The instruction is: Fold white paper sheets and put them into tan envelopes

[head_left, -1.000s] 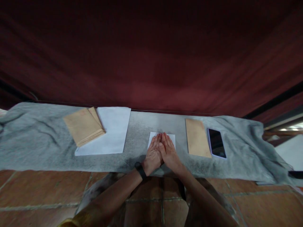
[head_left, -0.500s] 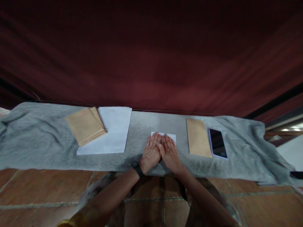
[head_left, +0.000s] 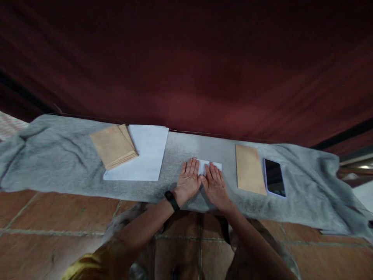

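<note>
While both palms are pressed flat, fingers spread, the folded white paper [head_left: 210,166] is pinned beneath the left hand [head_left: 188,181] and right hand [head_left: 216,186] on soft grey cloth [head_left: 58,163].

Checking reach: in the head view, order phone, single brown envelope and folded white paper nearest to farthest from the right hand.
1. Folded white paper, under the right hand.
2. Single brown envelope, to its right.
3. Phone, farther right.

Bare forearms, a black band [head_left: 171,200] on the left wrist, and a yellow sleeve [head_left: 84,266] at the upper arm.
</note>
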Available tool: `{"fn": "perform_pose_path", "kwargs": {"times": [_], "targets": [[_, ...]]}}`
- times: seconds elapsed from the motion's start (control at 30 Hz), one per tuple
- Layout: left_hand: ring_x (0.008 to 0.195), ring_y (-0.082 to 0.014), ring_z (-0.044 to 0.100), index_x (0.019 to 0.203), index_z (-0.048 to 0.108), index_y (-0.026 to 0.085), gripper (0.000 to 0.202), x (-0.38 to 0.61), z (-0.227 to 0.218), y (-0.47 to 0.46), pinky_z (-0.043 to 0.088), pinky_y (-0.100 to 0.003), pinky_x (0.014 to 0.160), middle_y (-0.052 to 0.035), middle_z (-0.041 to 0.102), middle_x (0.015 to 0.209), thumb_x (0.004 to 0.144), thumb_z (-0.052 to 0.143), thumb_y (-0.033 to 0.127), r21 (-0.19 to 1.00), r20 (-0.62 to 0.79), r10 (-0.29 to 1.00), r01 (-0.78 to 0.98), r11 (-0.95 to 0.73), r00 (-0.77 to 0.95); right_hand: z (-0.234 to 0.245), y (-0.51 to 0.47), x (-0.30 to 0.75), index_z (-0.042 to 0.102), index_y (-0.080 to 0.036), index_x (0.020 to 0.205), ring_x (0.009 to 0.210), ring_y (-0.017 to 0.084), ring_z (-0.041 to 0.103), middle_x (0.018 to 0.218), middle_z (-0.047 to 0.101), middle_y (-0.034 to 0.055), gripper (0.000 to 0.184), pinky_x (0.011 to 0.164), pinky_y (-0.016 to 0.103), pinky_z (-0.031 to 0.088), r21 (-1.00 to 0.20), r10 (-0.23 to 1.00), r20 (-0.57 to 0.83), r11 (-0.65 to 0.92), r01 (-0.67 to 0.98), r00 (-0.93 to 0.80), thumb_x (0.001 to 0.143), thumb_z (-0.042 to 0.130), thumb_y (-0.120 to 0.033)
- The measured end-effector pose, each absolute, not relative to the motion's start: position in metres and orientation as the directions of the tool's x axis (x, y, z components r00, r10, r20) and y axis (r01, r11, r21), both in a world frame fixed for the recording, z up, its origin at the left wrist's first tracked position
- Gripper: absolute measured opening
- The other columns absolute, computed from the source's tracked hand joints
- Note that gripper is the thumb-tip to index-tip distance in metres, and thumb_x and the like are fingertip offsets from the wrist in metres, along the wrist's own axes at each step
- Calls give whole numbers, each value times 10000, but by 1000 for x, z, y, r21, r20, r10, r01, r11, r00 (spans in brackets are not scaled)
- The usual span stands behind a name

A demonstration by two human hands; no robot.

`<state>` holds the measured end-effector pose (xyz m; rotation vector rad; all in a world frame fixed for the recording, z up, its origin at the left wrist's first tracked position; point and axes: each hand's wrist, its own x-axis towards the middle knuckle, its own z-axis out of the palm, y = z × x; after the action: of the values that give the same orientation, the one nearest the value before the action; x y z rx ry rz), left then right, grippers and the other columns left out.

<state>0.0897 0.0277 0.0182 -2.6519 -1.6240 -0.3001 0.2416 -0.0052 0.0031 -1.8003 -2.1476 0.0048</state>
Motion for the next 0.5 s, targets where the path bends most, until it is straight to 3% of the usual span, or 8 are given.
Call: {"fn": "perform_pose_path", "kwargs": {"times": [0.3,0.5], "targets": [[1575,-295,224,1571,312,30,630,94,19,25,231,-533,1267,-208,312,1661,1010,369,311,146,186,895,889,-434,406,-2,-5,261,337,-68,1593,1522,335,339,1641,349,235,617,1199,560,322,-174,934,323,219,960,-155,1082,336,-413],[1555,-346,268,1550,365,15,621,96,27,25,235,-527,1265,-231,291,1664,1024,407,342,127,107,905,897,-423,411,-2,-6,261,358,-32,1574,1517,346,347,1629,365,250,615,1200,536,329,-124,927,332,224,967,-172,1082,351,-402]]}}
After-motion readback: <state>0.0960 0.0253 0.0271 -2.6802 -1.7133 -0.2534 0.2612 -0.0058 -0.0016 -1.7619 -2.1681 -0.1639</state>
